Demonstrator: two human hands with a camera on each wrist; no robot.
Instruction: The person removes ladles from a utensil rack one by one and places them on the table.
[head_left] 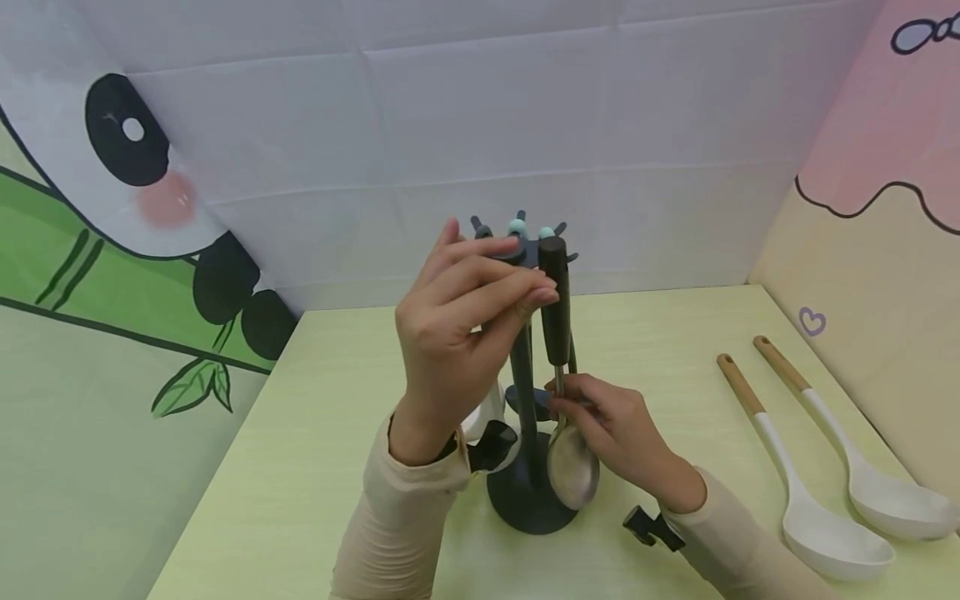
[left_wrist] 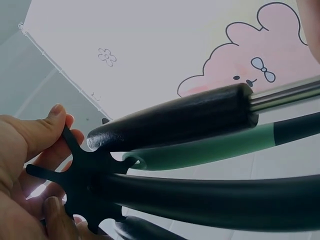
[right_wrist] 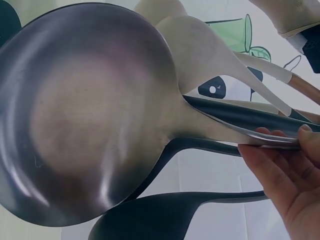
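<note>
Above the pale tabletop [head_left: 322,433], the left hand [head_left: 457,325] is gripping the rack [head_left: 532,512] while the right hand [head_left: 615,421] is pinching the steel spoon [head_left: 574,471] at near right, seemingly hanging it, careful alignment being needed next.

Left hand [head_left: 457,333] up high, partly curled — right hand [head_left: 611,421] lower, in a pinch

Creased white backdrop [head_left: 510,142], cartoon-printed side walls [head_left: 112,275], pale yellow tabletop [head_left: 315,450]
</note>
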